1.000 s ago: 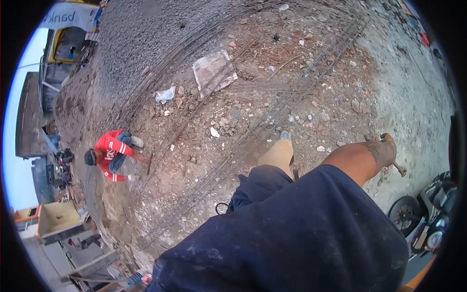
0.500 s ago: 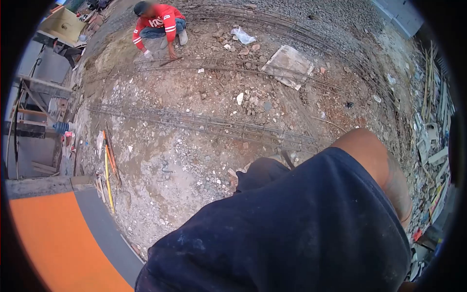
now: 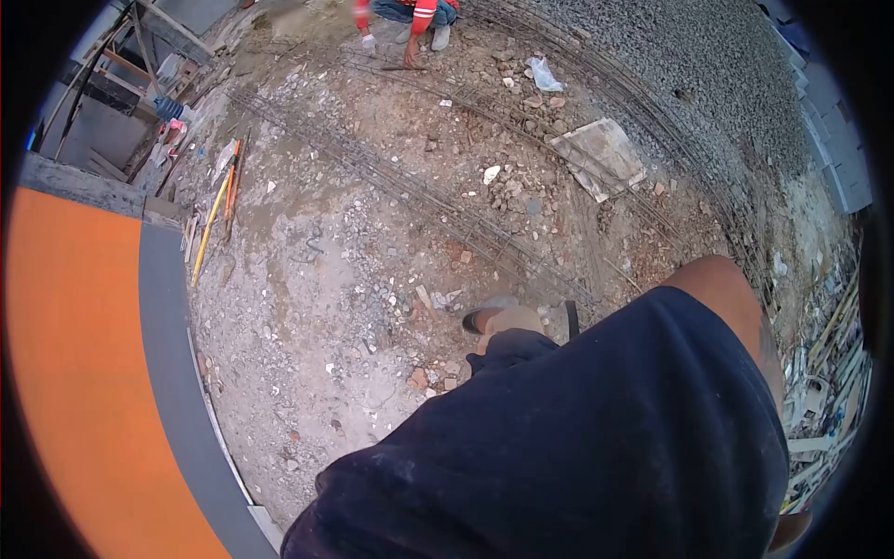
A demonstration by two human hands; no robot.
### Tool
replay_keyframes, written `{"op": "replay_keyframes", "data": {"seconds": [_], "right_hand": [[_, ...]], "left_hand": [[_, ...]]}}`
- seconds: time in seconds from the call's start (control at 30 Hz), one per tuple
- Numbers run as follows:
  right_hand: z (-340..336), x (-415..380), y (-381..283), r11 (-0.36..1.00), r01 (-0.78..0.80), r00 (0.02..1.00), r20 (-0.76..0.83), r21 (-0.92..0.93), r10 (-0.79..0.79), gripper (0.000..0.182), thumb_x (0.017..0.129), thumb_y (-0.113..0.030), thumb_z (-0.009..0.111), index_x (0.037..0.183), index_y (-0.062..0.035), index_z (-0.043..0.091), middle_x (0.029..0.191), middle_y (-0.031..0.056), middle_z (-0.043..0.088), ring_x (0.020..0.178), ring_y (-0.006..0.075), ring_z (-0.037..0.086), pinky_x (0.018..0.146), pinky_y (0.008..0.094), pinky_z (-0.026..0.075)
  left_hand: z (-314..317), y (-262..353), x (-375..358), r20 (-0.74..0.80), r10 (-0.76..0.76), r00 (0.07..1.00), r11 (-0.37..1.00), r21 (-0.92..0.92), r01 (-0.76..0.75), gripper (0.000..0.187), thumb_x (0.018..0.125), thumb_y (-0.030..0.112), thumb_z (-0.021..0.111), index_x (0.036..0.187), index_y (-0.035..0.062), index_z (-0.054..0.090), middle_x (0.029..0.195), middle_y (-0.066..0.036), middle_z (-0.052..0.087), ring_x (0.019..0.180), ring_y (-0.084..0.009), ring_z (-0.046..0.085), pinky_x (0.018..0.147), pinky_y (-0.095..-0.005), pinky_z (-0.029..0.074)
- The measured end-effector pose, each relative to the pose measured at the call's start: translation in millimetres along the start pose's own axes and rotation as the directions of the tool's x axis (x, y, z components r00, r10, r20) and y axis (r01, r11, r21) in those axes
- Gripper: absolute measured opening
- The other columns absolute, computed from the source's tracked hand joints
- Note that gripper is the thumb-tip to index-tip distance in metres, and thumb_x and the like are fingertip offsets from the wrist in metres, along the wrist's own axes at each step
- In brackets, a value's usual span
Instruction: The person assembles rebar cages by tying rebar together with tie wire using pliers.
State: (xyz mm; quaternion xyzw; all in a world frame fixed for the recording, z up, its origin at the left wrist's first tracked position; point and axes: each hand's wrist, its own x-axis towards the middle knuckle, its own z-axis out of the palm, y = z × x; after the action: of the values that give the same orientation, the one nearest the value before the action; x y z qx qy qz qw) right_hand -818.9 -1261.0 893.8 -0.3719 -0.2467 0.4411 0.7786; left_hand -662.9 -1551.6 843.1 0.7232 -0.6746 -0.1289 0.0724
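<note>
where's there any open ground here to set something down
The widest free patch is the gravel between the orange panel and the nearer metal rods, though it is stony, not smooth. It's crowded at the right edge, with the scrap heap; at upper left, with the yellow pole; and around the pale slab, with rubble beside it.

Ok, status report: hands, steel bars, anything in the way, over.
Neither hand clearly in view. Steel bars lying on stony ground. Pale slab and crouching co-worker beyond them.
</note>
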Motion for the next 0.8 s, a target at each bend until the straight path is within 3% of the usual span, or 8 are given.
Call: {"op": "replay_keyframes", "data": {"seconds": [0.27, 0.57, 0.8], "right_hand": [[0, -33, -54, 0.941, -0.037, 0.985, 0.171, 0.337, -0.023, 0.085, 0.088, -0.056, 0.047, 0.137, 0.0101, 0.026, 0.138, 0.0232, 0.039, 0.128, 0.0315, 0.041, 0.106, 0.0439, 0.031], [-43, -64, -117, 0.927, 0.130, 0.979, 0.106, 0.351, -0.177, 0.085, 0.089, -0.056, 0.046, 0.138, 0.0102, 0.026, 0.138, 0.0237, 0.039, 0.128, 0.0319, 0.041, 0.105, 0.0444, 0.031], [-31, -46, -118, 0.914, -0.002, 0.959, 0.259, 0.406, -0.113, 0.085, 0.089, -0.057, 0.045, 0.138, 0.0103, 0.026, 0.138, 0.0240, 0.040, 0.128, 0.0323, 0.041, 0.105, 0.0447, 0.031]], "left_hand": [[3, -24, 30, 0.012, -0.079, 0.997, 0.996, -0.026, 0.080, 0.033, 0.079, 0.030, 0.050, 0.105, 0.0181, 0.066, 0.102, -0.005, 0.064, 0.096, -0.0239, 0.057, 0.075, -0.0445, 0.043], [8, -28, 48, 0.102, -0.089, 0.991, 0.994, 0.067, 0.083, 0.033, 0.079, 0.030, 0.050, 0.104, 0.0165, 0.066, 0.102, -0.006, 0.064, 0.095, -0.0246, 0.058, 0.075, -0.0437, 0.044], [8, -46, 45, 0.085, -0.151, 0.985, 0.988, 0.003, 0.152, 0.033, 0.079, 0.029, 0.050, 0.104, 0.0152, 0.066, 0.101, -0.007, 0.064, 0.094, -0.0252, 0.058, 0.075, -0.0431, 0.044]]}}
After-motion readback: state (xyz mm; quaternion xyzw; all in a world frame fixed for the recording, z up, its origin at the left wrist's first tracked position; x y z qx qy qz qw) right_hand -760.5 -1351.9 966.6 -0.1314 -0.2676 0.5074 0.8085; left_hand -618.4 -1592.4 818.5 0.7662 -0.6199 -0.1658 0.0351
